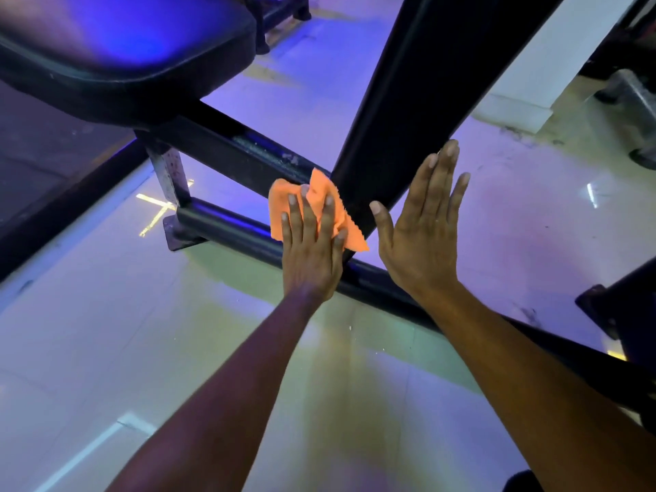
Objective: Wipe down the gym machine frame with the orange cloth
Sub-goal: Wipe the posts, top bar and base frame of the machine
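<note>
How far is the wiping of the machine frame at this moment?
Done: nothing can be confirmed clean. In hand: the left hand presses the orange cloth flat where the slanted bar meets the thick post; the right hand is open beside it. Left: pale marks on the slanted bar above the cloth.

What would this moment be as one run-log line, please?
left hand: presses orange cloth on frame | right hand: open beside frame | step: wiping

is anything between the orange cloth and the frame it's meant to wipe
Nothing visible does. The left hand presses the orange cloth flat against the frame, where the crossbar meets the slanted beam. The right hand is open beside the beam, clear of the cloth.
</note>
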Demonstrator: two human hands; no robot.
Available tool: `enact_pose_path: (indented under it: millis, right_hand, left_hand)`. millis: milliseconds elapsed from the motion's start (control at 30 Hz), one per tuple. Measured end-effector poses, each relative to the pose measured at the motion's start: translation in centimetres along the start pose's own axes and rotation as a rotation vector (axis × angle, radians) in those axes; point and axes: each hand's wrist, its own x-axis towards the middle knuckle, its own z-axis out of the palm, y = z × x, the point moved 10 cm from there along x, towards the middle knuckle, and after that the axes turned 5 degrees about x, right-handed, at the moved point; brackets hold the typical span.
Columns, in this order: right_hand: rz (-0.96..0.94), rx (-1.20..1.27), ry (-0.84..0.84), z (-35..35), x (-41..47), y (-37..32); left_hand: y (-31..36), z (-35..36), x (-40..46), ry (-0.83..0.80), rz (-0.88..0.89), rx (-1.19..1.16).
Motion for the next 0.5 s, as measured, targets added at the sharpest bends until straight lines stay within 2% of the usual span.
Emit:
enact_pose_path:
  millis: [133,267,367,500]
  right_hand:
    - [0.139,0.201,-0.171,3.3,-1.3,1.4]
    - [0.182,0.351,-0.34,6.3,-3.4,2.4]
    - [0.217,0.434,-0.326,6.7,-3.5,2.9]
    - [0.263,0.455,-0.359,7.1,-3.6,2.8]
  left_hand:
    - [-1.5,2.5,-4.9,-0.129,0.118,0.116]
    - [0.1,0.9,-0.9,-0.012,0.228,0.155]
    - [0.1,0.7,0.5,0.038,0.291,0.182]
    - [-2.1,3.2,-4.7,-0.087,0.367,0.264]
